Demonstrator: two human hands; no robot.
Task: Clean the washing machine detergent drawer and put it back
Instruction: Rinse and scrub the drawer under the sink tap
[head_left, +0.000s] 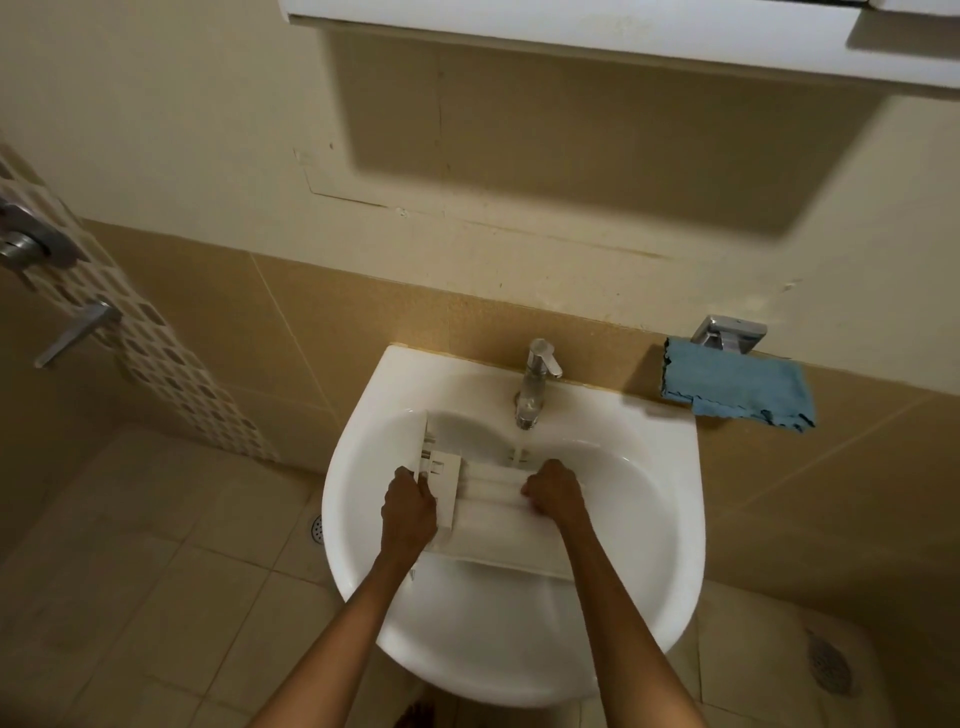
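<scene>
Here the drawer (488, 499) lies across the sink (670, 519), below the tap (537, 379) at 12 o'clock. The left hand (408, 506) grips its front panel at 9 o'clock. The right hand (556, 493), fingers curled, grips its 3 o'clock end. A cloth (737, 384) hangs at the sink's 2 o'clock.

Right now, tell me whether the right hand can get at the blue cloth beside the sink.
Probably yes. The blue cloth hangs on the wall, right of the tap, with nothing between it and the right hand. That hand grips the detergent drawer, so it must let go first.
</scene>
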